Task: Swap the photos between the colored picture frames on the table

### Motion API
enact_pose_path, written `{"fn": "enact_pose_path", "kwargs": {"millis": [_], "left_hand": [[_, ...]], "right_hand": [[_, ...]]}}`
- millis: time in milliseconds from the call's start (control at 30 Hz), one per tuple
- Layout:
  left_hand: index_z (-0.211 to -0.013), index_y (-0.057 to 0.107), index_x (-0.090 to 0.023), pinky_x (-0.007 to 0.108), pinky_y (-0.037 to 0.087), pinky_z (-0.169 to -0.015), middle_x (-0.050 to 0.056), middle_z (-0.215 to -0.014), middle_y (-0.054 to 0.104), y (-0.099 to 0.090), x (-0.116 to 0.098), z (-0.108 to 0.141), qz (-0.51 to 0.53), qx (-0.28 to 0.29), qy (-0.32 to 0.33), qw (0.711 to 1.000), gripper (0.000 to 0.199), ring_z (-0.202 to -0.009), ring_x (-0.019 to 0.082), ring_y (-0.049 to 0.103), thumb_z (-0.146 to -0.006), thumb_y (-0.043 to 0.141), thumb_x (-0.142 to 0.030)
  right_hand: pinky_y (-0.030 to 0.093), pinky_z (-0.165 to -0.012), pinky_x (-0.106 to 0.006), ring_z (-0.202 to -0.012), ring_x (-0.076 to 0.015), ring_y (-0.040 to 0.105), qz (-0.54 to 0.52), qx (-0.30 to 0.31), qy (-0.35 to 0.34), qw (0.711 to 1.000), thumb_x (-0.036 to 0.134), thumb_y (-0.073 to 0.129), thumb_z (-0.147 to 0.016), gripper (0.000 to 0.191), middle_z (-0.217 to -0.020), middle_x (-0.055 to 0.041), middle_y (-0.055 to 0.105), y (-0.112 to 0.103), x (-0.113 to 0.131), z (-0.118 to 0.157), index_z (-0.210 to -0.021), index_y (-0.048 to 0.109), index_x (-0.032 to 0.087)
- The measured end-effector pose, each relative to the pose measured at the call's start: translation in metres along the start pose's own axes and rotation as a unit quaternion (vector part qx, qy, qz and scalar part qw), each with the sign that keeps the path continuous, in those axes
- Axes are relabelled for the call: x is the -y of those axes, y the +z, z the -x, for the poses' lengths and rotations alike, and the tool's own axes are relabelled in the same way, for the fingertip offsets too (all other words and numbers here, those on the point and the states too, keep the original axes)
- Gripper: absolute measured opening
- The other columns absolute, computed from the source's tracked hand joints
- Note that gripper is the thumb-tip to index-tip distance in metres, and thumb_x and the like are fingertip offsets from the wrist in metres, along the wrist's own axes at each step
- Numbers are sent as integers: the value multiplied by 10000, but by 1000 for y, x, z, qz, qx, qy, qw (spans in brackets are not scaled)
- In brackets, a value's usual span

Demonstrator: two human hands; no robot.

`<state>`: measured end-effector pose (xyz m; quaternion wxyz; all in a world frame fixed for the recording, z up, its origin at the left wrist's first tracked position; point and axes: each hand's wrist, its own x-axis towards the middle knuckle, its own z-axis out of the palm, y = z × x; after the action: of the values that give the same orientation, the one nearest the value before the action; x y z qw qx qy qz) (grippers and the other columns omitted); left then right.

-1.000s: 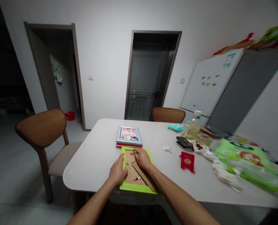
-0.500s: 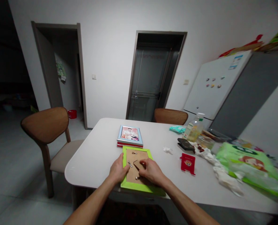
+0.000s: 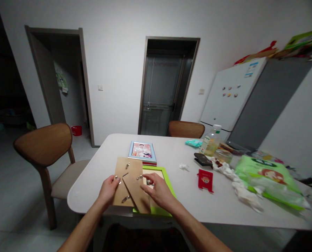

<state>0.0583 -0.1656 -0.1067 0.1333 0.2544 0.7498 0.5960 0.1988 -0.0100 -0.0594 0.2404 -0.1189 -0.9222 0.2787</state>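
Note:
The brown backing board of a photo frame, with metal clips and a cut stand flap, is lifted off to the left. My left hand grips its left edge, thumb on top. My right hand is at the board's right edge, thumb and index finger apart near a clip. Beneath the board lies the lime-green photo frame, partly covered; a pale sheet shows inside it. Just behind, a light-blue framed photo rests on a red one.
Right of the frame are a crumpled tissue, a red stand-like piece and a black wallet-like item. Farther right stand a bottle and a green tissue pack. A chair is at the left.
The backing board has come out of the green frame and moved left in my left hand. My right hand has shifted from the stand flap to the board's right edge. The view has turned slightly right.

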Motion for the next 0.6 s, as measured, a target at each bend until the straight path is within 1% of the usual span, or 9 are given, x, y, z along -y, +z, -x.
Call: {"fn": "enact_pose_path", "kwargs": {"millis": [67, 133, 200, 267, 300, 367, 433, 533, 600], "left_hand": [[-730, 525, -150, 253, 441, -510, 6, -611, 625, -21, 8, 4, 5, -10, -21, 1000, 278, -589, 181, 596, -710, 420, -407], [-712, 526, -147, 248, 439, -488, 9, -593, 625, -36, 15, 4, 0, -20, -42, 999, 248, -562, 178, 596, -707, 432, -376], [-703, 530, -146, 240, 435, -474, 13, -588, 626, -43, 21, 3, -19, -28, -59, 998, 207, -552, 175, 598, -702, 452, -338], [-763, 536, -139, 240, 436, -488, 16, -602, 628, -46, 24, -1, -49, -42, -70, 995, 183, -568, 177, 603, -692, 483, -299], [-824, 533, -133, 247, 440, -507, 16, -615, 629, -47, 24, -3, -69, -50, -72, 994, 205, -582, 181, 604, -684, 501, -279], [-970, 494, -122, 281, 448, -577, 23, -656, 628, -49, 23, -5, -114, -70, -67, 989, 330, -636, 199, 606, -665, 534, -241], [-1074, 442, -118, 348, 435, -686, 54, -753, 625, -51, 17, -4, -160, -90, -50, 982, 451, -751, 237, 594, -648, 554, -213], [-1130, 408, -125, 420, 323, -876, 119, -1027, 546, -47, 4, 4, -210, -108, 3, 972, 499, -1009, 275, 481, -652, 542, -174], [-1131, 410, -130, 392, 265, -945, 119, -1146, 471, -32, -9, 14, -221, -95, 48, 969, 476, -1102, 250, 403, -669, 521, -161]], "right_hand": [[385, -724, -263, -787, -167, 525, 41, -19, 39, 998, 283, 485, -700, 332, -913, -76, 572, -4, -23, 5, -996, 569, 157], [376, -757, -282, -832, -194, 527, 107, -22, 96, 989, 244, 470, -689, 363, -922, -113, 571, -8, -49, 10, -1014, 563, 112], [365, -778, -299, -866, -222, 524, 160, -15, 139, 977, 237, 477, -668, 426, -937, -140, 567, -10, -71, 15, -1062, 533, 87], [358, -785, -306, -886, -236, 523, 178, -1, 170, 969, 233, 480, -657, 473, -959, -159, 567, -11, -84, 16, -1102, 500, 75], [356, -786, -306, -895, -239, 523, 168, 3, 186, 968, 219, 482, -648, 486, -970, -166, 569, -10, -88, 16, -1111, 489, 71], [350, -787, -305, -909, -242, 521, 124, -2, 219, 968, 177, 489, -624, 499, -982, -173, 575, -10, -91, 15, -1110, 486, 67], [356, -771, -305, -890, -241, 530, 78, -16, 250, 965, 145, 502, -591, 511, -958, -167, 591, -12, -91, 12, -1097, 493, 66], [399, -672, -278, -740, -197, 575, 33, -23, 277, 960, 154, 477, -602, 522, -822, -115, 631, -17, -85, 13, -1118, 462, 76], [419, -574, -255, -612, -162, 583, -81, -23, 303, 949, 151, 427, -621, 578, -736, -71, 636, -21, -77, 16, -1193, 368, 94]]}}
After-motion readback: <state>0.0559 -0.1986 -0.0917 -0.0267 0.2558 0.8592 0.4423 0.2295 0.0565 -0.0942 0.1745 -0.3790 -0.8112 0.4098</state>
